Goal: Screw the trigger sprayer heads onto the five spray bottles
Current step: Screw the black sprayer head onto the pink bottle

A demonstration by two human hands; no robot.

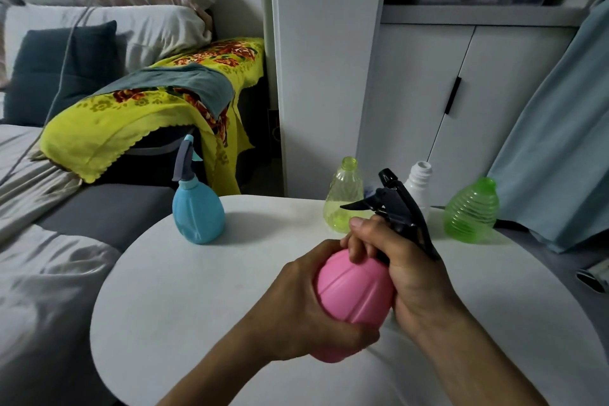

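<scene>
Pink bottle looks light, slick plastic: left hand cups its belly, right hand above pinches the black sprayer head collar.

Dim, soft indoor light, cool cast. Faint shadows fall right of the blue bottle on the white table. No glare. Wide-angle bending at edges; bedding at left smeared, slightly blurred.

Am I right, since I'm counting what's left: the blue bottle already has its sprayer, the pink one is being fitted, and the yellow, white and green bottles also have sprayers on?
Not quite. The head view shows the yellow bottle, white bottle and green bottle with open necks, no sprayers. The rest holds: the blue bottle has its sprayer, and the pink bottle is being fitted.
</scene>
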